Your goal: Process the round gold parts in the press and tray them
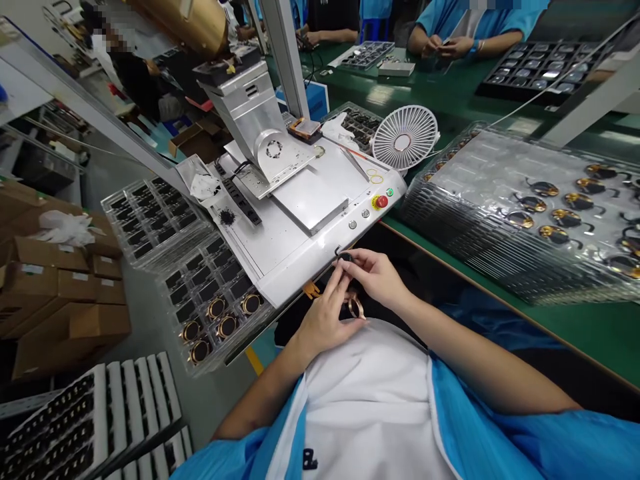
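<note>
My right hand [379, 277] is closed, pinching a small black round watch screen [345, 257] with a thin curled cable tail at its upper left. My left hand [325, 317] is closed too; its fingertips meet the right fingers just below that screen. A rose-gold watch case [356, 307], ring-shaped, sits in the left palm, tilted on edge, partly covered by the fingers. Both hands are over my lap, in front of the white machine base [300, 257], whose front carries a red stop button [382, 201].
To the left are clear trays with gold-rimmed watch cases [227, 325] and black square pieces [230, 273]. A stack of clear trays [500, 233] bearing round parts with cables stands right. Beyond the machine are a white fan [405, 138] and co-workers in blue sleeves [520, 20].
</note>
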{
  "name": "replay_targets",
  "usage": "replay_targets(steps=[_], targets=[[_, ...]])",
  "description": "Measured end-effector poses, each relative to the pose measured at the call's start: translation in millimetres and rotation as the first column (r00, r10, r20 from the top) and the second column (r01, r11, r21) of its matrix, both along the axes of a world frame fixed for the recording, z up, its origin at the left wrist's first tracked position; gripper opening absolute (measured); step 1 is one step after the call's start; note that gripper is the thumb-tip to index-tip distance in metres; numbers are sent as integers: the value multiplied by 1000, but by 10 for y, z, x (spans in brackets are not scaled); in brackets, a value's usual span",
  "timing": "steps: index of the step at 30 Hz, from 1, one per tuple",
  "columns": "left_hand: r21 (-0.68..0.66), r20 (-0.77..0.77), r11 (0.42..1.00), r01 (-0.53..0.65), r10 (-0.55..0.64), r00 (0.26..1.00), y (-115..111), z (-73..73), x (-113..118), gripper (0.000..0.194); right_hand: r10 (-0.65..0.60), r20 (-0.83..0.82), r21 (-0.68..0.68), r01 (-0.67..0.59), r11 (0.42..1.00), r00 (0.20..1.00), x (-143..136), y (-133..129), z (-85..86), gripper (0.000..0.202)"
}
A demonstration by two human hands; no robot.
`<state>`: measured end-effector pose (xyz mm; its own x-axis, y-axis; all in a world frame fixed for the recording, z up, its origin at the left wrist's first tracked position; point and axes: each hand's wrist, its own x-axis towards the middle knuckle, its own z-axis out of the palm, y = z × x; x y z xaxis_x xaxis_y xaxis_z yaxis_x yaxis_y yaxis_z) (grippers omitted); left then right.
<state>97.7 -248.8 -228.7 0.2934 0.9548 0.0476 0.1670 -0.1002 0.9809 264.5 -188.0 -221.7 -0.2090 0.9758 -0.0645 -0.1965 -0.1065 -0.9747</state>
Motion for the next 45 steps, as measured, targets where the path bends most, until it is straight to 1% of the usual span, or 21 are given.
replay_targets(steps=[2, 4, 6, 8, 10, 12, 16, 18, 20, 22, 24, 25, 27, 29, 32, 35, 37, 39, 42, 45], targets=[[29, 30, 999, 39, -40, 999, -4, 23, -25, 88, -8, -53, -39, 6, 999, 999, 49, 43, 68, 42], [34, 110, 999, 22, -26, 994, -12, 33, -62, 88, 6, -92, -73, -12, 997, 996, 89, 58, 127, 42], [18, 173, 1000, -4, 1, 985, -16, 33, -96, 89, 29, -96, -94, -38, 995, 995, 101, 44, 162, 42], [8, 187, 1000, 0, -1, 982, -13, 30, -119, 90, 36, -78, -109, -45, 993, 996, 91, 22, 171, 42], [21, 159, 1000, 18, -21, 987, -10, 34, -133, 89, 23, -58, -132, -30, 991, 998, 77, 8, 167, 43], [54, 94, 998, 46, -51, 994, -8, 38, -143, 86, 25, -50, -163, -33, 986, 998, 76, 8, 165, 45], [164, -97, 979, 124, -109, 989, 5, -10, -163, 74, 90, -82, -209, -105, 972, 993, 111, 20, 186, 49], [245, -167, 955, 165, -127, 978, 18, -67, -166, 76, 85, -102, -222, -106, 969, 991, 121, 14, 193, 51], [317, -174, 926, 206, -157, 972, 29, -126, -164, 85, 58, -119, -229, -84, 970, 991, 120, -2, 193, 52], [365, -93, 909, 201, -179, 979, 35, -168, -166, 91, 46, -134, -238, -77, 968, 990, 115, -20, 194, 51], [351, 65, 928, 123, -155, 986, 40, -187, -179, 91, 52, -148, -251, -89, 964, 988, 114, -33, 203, 50], [318, 152, 946, 68, -121, 981, 44, -189, -191, 86, 53, -153, -257, -92, 962, 987, 117, -38, 212, 50], [227, 304, 973, -33, -39, 952, 63, -189, -220, 73, 55, -162, -273, -98, 957, 985, 123, -42, 235, 48], [158, 415, 982, -103, 28, 909, 89, -190, -241, 60, 77, -172, -297, -126, 946, 982, 122, -48, 257, 45], [93, 528, 982, -164, 91, 844, 120, -210, -223, 54, 142, -186, -362, -203, 910, 972, 86, -81, 277, 44], [48, 574, 983, -175, 116, 811, 118, -250, -163, 55, 177, -194, -434, -246, 867, 965, 13, -149, 295, 47], [36, 570, 986, -165, 115, 814, 104, -283, -129, 56, 169, -188, -443, -237, 864, 968, -41, -203, 313, 49], [34, 559, 986, -162, 115, 821, 90, -317, -116, 58, 137, -166, -406, -195, 893, 977, -87, -251, 336, 49], [45, 544, 981, -187, 133, 829, 77, -358, -124, 62, 103, -111, -308, -132, 942, 989, -137, -299, 366, 44], [54, 539, 976, -211, 149, 829, 71, -373, -134, 64, 105, -48, -239, -113, 964, 993, -163, -323, 387, 37]])
